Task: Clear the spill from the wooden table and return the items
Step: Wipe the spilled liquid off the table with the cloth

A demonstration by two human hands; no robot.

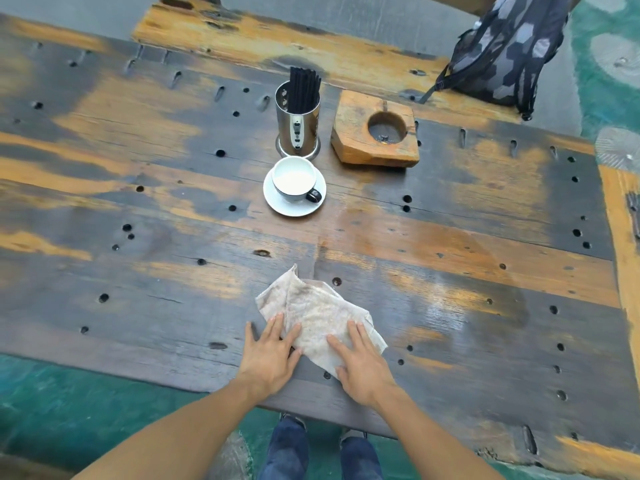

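Note:
A crumpled, stained pale cloth (317, 311) lies on the worn wooden table (138, 209) near its front edge. My left hand (270, 356) rests flat with fingers spread, its fingertips on the cloth's left edge. My right hand (362, 365) lies flat on the cloth's near right part, fingers spread. Neither hand grips anything. A damp, shiny patch (446, 306) shows on the wood to the right of the cloth. A white cup (294, 180) with a dark handle stands on a white saucer (294, 207) at the table's middle.
Behind the cup stands a steel holder with black chopsticks (298, 123). A wooden block with a round hollow (375, 133) sits to its right. A dark patterned backpack (502, 53) rests on the bench beyond. The floor is green; my shoes show below the table edge.

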